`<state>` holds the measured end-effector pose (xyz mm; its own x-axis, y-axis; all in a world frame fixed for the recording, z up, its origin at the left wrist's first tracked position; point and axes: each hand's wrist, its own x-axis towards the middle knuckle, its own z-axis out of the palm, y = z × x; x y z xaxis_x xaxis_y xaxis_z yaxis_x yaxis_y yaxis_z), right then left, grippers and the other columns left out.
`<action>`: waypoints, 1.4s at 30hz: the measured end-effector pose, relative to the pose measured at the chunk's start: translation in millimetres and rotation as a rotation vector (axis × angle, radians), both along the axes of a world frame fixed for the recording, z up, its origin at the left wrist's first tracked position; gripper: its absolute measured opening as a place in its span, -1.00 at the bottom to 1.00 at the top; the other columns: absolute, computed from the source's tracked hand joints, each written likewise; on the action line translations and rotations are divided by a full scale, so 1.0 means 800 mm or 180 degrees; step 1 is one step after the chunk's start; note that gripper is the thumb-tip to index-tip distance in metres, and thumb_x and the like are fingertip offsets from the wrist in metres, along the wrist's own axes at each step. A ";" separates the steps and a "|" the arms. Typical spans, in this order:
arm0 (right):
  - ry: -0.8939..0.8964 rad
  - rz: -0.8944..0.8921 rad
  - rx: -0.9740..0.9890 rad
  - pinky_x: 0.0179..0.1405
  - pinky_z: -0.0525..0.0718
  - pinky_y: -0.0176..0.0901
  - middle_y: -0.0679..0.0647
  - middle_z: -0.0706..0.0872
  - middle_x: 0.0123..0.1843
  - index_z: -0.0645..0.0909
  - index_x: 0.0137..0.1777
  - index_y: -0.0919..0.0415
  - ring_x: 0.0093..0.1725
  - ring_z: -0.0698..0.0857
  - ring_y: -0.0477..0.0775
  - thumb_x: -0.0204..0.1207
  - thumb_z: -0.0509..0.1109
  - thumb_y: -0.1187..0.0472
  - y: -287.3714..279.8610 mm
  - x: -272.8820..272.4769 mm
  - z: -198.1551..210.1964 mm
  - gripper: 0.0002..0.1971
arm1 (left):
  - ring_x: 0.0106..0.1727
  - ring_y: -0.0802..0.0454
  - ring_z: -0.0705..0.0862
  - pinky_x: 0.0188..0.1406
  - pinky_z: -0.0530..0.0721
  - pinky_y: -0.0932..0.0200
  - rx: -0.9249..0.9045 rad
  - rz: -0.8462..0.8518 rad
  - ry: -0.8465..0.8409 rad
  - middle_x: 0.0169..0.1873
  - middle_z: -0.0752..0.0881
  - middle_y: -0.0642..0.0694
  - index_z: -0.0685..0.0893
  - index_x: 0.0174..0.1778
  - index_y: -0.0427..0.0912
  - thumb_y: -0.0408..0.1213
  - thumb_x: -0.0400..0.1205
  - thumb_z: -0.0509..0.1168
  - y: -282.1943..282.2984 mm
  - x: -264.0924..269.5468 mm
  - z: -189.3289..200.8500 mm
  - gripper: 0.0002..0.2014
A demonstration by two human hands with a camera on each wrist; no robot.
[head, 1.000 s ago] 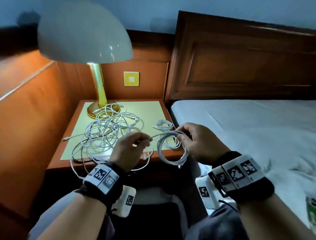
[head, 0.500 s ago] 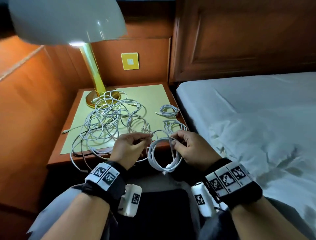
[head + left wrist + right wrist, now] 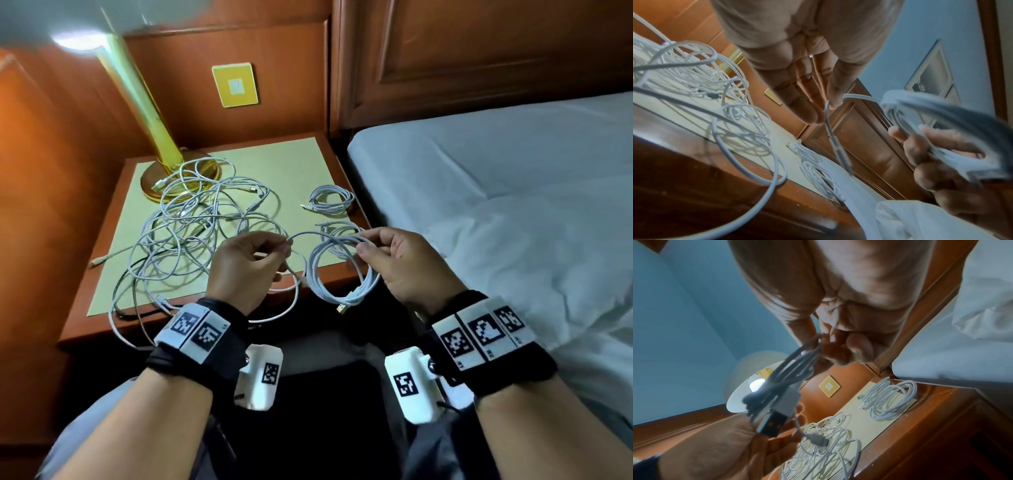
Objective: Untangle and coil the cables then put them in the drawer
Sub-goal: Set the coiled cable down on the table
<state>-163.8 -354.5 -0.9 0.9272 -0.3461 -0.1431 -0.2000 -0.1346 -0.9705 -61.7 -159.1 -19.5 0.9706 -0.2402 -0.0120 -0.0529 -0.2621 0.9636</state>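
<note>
White cable coil (image 3: 342, 274) held upright in air off nightstand's front edge, several loops, USB plug (image 3: 340, 309) dangling at 6 o'clock; free tail runs toward 9 o'clock. Tangled white cables (image 3: 191, 233) sprawl across nightstand, some loops overhanging front. Two finished coils (image 3: 331, 200) (image 3: 337, 230) lie flat at 3 o'clock.

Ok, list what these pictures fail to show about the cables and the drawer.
- Drawer: in no view; the head view's wrists and dark lap cover the nightstand front.
- Tangled cables: how many, too knotted to count in the head view.
- Coil in the right hand: loop count, motion-blurred in both wrist views.
- Left hand: its pinch on the strand, hidden behind the hand in the head view.
</note>
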 end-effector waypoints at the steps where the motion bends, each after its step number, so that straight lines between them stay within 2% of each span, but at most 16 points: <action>1: -0.0037 0.0085 0.0012 0.07 0.78 -0.02 0.07 0.88 -0.16 0.71 0.12 0.11 -0.08 0.86 0.07 0.69 0.36 0.24 0.001 -0.001 0.000 -0.88 | -0.31 -0.01 0.81 -0.26 0.81 0.08 -0.0069 -0.0001 0.0133 -0.20 0.86 -0.14 0.84 -0.16 -0.11 -0.39 0.60 0.50 -0.002 0.000 -0.001 -0.91; 6: -0.0275 0.0472 -0.0178 0.11 0.77 -0.07 0.08 0.87 -0.15 0.69 0.11 0.04 -0.08 0.85 0.01 0.66 0.40 0.23 0.013 -0.008 0.002 -0.89 | -0.32 -0.13 0.80 -0.10 0.81 -0.02 -0.0631 -0.0271 0.0899 -0.20 0.84 -0.31 0.84 -0.11 -0.27 -0.42 0.59 0.48 -0.016 -0.008 0.002 -0.97; 8: -0.0383 0.0409 -0.0379 0.08 0.77 -0.13 0.04 0.86 -0.14 0.70 0.13 0.04 -0.10 0.84 -0.04 0.64 0.42 0.24 0.014 -0.011 0.002 -0.87 | -0.40 -0.11 0.77 -0.23 0.79 0.05 -0.0871 -0.0438 0.1230 -0.27 0.79 -0.32 0.81 -0.07 -0.33 -0.43 0.62 0.43 -0.019 -0.012 0.005 -0.93; 11: -0.0537 0.0203 -0.0928 -0.01 0.71 -0.39 -0.10 0.85 -0.08 0.73 0.16 0.05 -0.11 0.81 -0.24 0.63 0.44 0.23 0.013 -0.017 0.006 -0.84 | -0.46 -0.02 0.70 -0.44 0.74 0.18 -0.1090 -0.0714 0.1622 -0.34 0.73 -0.24 0.76 -0.06 -0.35 -0.45 0.68 0.32 -0.021 -0.019 0.010 -0.89; 16: -0.0566 -0.0104 -0.1366 0.05 0.69 -0.39 -0.22 0.81 -0.04 0.73 0.18 0.00 -0.03 0.77 -0.26 0.60 0.47 0.16 0.020 -0.020 0.002 -0.82 | -0.45 -0.05 0.65 -0.37 0.76 0.11 -0.1400 -0.0851 0.1968 -0.33 0.67 -0.24 0.71 0.13 -0.46 -0.47 0.71 0.22 -0.020 -0.027 0.012 -0.80; 19: -0.0633 -0.0274 -0.1744 0.02 0.59 -0.55 -0.23 0.80 0.01 0.72 0.18 -0.01 0.00 0.72 -0.25 0.60 0.46 0.15 0.021 -0.018 0.000 -0.82 | -0.38 -0.05 0.68 -0.30 0.74 0.12 -0.1702 -0.0906 0.2047 -0.30 0.69 -0.24 0.83 -0.05 -0.32 -0.38 0.72 0.20 -0.017 -0.032 0.017 -0.73; 22: -0.0739 -0.0356 -0.1951 -0.10 0.44 -0.72 -0.21 0.77 -0.04 0.72 0.18 0.05 -0.06 0.62 -0.30 0.59 0.48 0.18 0.025 -0.015 0.000 -0.81 | -0.35 0.06 0.69 -0.34 0.70 0.26 -0.1614 -0.1213 0.1784 -0.32 0.73 -0.15 0.87 -0.09 -0.25 -0.35 0.49 0.36 -0.016 -0.041 0.025 -0.81; 25: -0.0828 -0.0370 -0.2058 -0.12 0.38 -0.77 -0.16 0.78 -0.06 0.73 0.15 0.11 -0.07 0.60 -0.28 0.57 0.49 0.23 0.031 -0.013 -0.002 -0.83 | -0.36 0.12 0.60 -0.38 0.58 0.36 -0.1250 -0.1172 0.1337 -0.40 0.69 -0.05 0.87 -0.10 -0.21 -0.43 0.42 0.37 -0.022 -0.045 0.019 -0.78; 27: -0.0858 -0.0387 -0.2172 -0.13 0.39 -0.74 -0.06 0.82 -0.02 0.72 0.15 0.14 -0.02 0.63 -0.18 0.57 0.49 0.24 0.030 -0.012 -0.003 -0.82 | -0.31 0.03 0.56 -0.25 0.60 0.21 -0.0778 -0.0999 0.0937 -0.38 0.66 -0.07 0.89 -0.16 -0.04 -0.39 0.40 0.35 -0.025 -0.040 0.010 -0.75; 29: -0.0854 -0.0447 -0.2238 -0.12 0.43 -0.61 -0.02 0.83 0.01 0.72 0.17 0.14 0.00 0.65 -0.13 0.57 0.48 0.25 0.027 -0.011 -0.003 -0.81 | -0.21 -0.03 0.70 0.02 0.73 -0.10 -0.0188 -0.1002 0.0487 -0.29 0.79 -0.10 0.87 -0.18 0.14 -0.26 0.48 0.39 -0.026 -0.036 0.003 -0.81; 30: -0.0851 -0.0484 -0.2256 -0.10 0.46 -0.54 -0.01 0.83 0.02 0.71 0.18 0.14 -0.02 0.68 -0.10 0.58 0.46 0.25 0.024 -0.011 -0.003 -0.81 | -0.17 -0.01 0.78 0.12 0.75 -0.16 0.0029 -0.1040 0.0320 -0.23 0.85 -0.08 0.85 -0.18 0.16 -0.20 0.56 0.43 -0.025 -0.035 0.000 -0.87; 32: -0.0821 -0.0546 -0.2276 -0.03 0.54 -0.40 0.00 0.82 0.05 0.69 0.19 0.14 0.00 0.73 -0.03 0.59 0.44 0.24 0.020 -0.009 -0.003 -0.81 | -0.22 0.06 0.84 0.03 0.82 -0.03 0.0398 -0.0849 0.0003 -0.25 0.87 -0.01 0.82 -0.17 0.16 -0.13 0.62 0.50 -0.023 -0.033 -0.005 -0.93; 34: -0.0743 -0.0525 -0.2220 0.01 0.56 -0.36 0.00 0.81 0.08 0.65 0.22 0.14 0.05 0.74 0.01 0.62 0.41 0.24 0.018 -0.007 -0.004 -0.80 | -0.36 0.17 0.78 -0.19 0.78 0.22 0.0641 -0.0391 -0.0400 -0.38 0.83 0.05 0.87 -0.17 0.08 -0.07 0.52 0.58 -0.021 -0.030 -0.003 -0.94; 36: -0.0682 -0.0425 -0.2136 0.03 0.50 -0.40 0.01 0.78 0.15 0.59 0.28 0.15 0.11 0.72 0.01 0.65 0.36 0.26 0.020 -0.006 -0.006 -0.77 | -0.45 0.16 0.72 -0.24 0.79 0.18 0.0446 -0.0178 -0.0387 -0.46 0.81 0.02 0.88 -0.25 -0.01 -0.10 0.45 0.64 -0.018 -0.028 0.001 -0.90; 39: -0.0672 -0.0372 -0.2054 -0.01 0.41 -0.55 -0.01 0.72 0.23 0.51 0.38 0.16 0.12 0.68 -0.03 0.70 0.27 0.30 0.022 -0.004 -0.003 -0.72 | -0.46 0.06 0.66 -0.25 0.71 0.09 0.0317 -0.0369 -0.0248 -0.47 0.79 -0.10 0.86 -0.29 -0.06 -0.14 0.48 0.62 -0.014 -0.027 0.004 -0.88; 42: -0.0823 -0.0921 -0.2052 -0.13 0.32 -0.75 -0.01 0.68 0.11 0.49 0.40 0.22 -0.02 0.66 -0.08 0.72 0.21 0.32 0.004 -0.002 0.004 -0.72 | -0.43 -0.04 0.64 -0.21 0.59 -0.02 -0.0010 -0.0869 0.0218 -0.41 0.77 -0.24 0.83 -0.29 -0.16 -0.22 0.51 0.59 -0.005 -0.029 0.010 -0.87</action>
<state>-165.2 -351.6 2.5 0.7630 -0.5227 0.3802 -0.0902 -0.6686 -0.7381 -84.9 -162.8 -11.5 0.8669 -0.4930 -0.0741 -0.0560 -0.2440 0.9682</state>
